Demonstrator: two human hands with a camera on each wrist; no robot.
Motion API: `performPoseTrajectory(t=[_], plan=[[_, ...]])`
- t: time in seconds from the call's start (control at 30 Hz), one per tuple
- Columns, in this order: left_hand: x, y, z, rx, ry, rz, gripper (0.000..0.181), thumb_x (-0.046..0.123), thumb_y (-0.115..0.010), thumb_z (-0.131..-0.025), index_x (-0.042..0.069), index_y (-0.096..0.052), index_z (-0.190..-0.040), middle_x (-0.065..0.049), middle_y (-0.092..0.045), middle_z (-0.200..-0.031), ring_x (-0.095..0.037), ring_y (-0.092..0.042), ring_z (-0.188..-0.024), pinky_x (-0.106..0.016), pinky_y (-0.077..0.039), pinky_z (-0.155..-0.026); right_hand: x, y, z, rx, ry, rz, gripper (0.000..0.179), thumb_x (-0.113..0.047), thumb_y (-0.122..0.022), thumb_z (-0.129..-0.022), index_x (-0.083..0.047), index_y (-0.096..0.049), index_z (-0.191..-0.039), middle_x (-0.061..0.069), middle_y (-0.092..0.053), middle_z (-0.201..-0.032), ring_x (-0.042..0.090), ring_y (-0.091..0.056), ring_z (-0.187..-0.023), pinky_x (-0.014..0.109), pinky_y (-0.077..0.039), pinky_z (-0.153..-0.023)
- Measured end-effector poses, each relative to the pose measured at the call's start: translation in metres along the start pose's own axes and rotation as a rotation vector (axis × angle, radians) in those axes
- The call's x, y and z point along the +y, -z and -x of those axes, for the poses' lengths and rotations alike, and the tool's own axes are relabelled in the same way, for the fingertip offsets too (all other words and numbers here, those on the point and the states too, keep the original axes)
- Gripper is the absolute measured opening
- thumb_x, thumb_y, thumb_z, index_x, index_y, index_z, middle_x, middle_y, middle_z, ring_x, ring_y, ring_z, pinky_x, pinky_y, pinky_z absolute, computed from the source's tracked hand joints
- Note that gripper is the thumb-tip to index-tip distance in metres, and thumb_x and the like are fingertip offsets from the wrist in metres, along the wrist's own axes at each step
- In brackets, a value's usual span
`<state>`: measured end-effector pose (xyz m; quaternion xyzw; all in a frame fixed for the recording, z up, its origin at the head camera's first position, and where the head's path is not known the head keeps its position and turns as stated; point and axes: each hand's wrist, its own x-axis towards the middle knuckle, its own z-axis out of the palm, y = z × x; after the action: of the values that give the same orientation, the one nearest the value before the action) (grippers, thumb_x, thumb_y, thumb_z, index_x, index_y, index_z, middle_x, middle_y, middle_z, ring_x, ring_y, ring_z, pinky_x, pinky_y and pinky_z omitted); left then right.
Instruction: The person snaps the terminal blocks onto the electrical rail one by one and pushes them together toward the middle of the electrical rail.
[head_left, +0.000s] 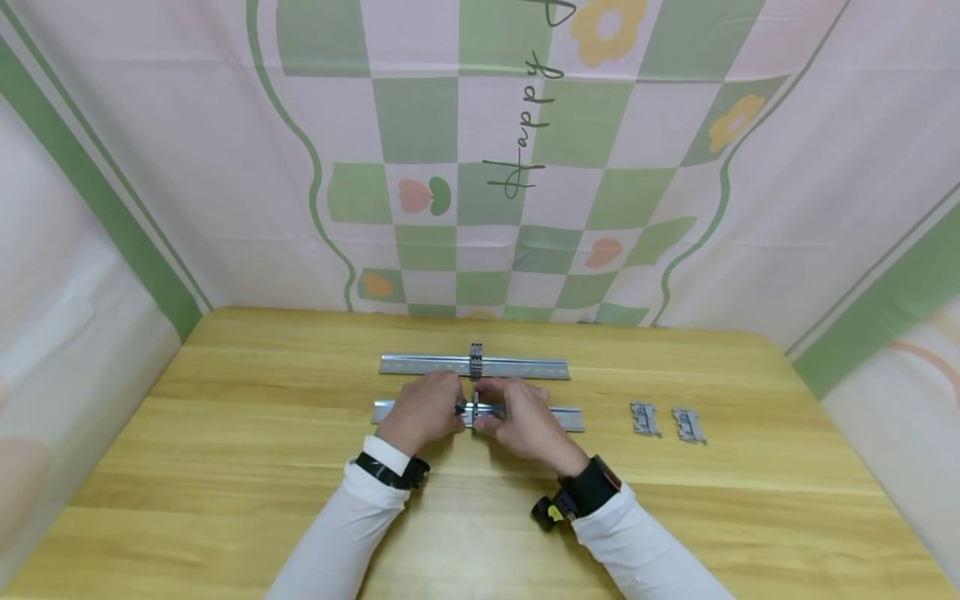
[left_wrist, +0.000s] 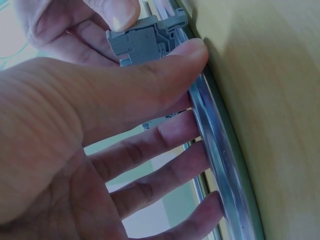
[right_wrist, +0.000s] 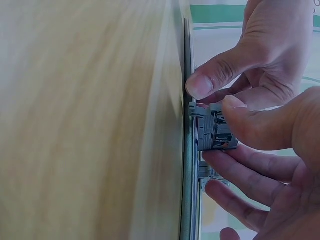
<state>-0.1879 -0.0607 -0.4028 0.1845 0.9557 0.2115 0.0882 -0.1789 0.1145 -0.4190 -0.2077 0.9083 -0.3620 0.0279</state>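
A grey terminal block (head_left: 476,400) stands on the nearer metal DIN rail (head_left: 567,418). My right hand (head_left: 523,419) pinches this block; the right wrist view shows the thumb on one side of the block (right_wrist: 212,129) and fingers on the other. Just left of it, my left hand (head_left: 426,408) grips the rail. In the left wrist view its thumb lies by the block (left_wrist: 142,44) at the near edge of the rail (left_wrist: 215,140), with the fingers spread along the far side. Whether the block's foot is fully seated cannot be made out.
Behind lies a second DIN rail (head_left: 420,364) carrying a stack of several terminal blocks (head_left: 476,360). To the right, two loose terminal blocks (head_left: 644,419) lie flat on the wooden table (head_left: 225,483). A patterned curtain (head_left: 420,117) hangs at the table's back edge.
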Motion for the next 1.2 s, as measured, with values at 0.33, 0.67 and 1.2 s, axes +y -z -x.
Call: performPoseTrajectory(t=[0.33,0.67,1.2], plan=[[-0.0014,-0.0009,-0.0015,0.008,-0.012,-0.014,0.025,0.011,-0.088,-0.077,0.014,-0.065,-0.068,0.003,-0.058,-0.075,-0.016,-0.054,-0.066,-0.032,-0.05,-0.056,-0.0017,-0.0014,0.0024,0.019,0.025,0.113,0.048,-0.013,-0.083,-0.084,-0.004,-0.066,-0.128,0.009,-0.07,-0.125,0.033,-0.055,-0.124,0.048,-0.028,-0.087],[-0.0011,-0.0006,-0.0009,0.022,-0.01,-0.027,0.027,0.013,-0.088,-0.076,0.015,-0.062,-0.067,0.003,-0.059,-0.076,-0.016,-0.055,-0.066,-0.033,-0.05,-0.057,-0.0029,-0.0021,0.0023,0.034,0.037,0.142,0.047,-0.012,-0.084,-0.083,-0.005,-0.067,-0.126,0.008,-0.069,-0.124,0.034,-0.054,-0.125,0.049,-0.026,-0.087],[-0.0027,0.0007,-0.0014,0.01,-0.036,-0.048,0.027,0.009,-0.086,-0.076,0.015,-0.063,-0.064,0.002,-0.057,-0.077,-0.016,-0.053,-0.066,-0.03,-0.048,-0.055,-0.0046,0.0031,0.0022,-0.011,0.013,0.105,0.052,-0.012,-0.084,-0.083,-0.004,-0.064,-0.13,0.009,-0.067,-0.128,0.032,-0.054,-0.125,0.049,-0.026,-0.089]])
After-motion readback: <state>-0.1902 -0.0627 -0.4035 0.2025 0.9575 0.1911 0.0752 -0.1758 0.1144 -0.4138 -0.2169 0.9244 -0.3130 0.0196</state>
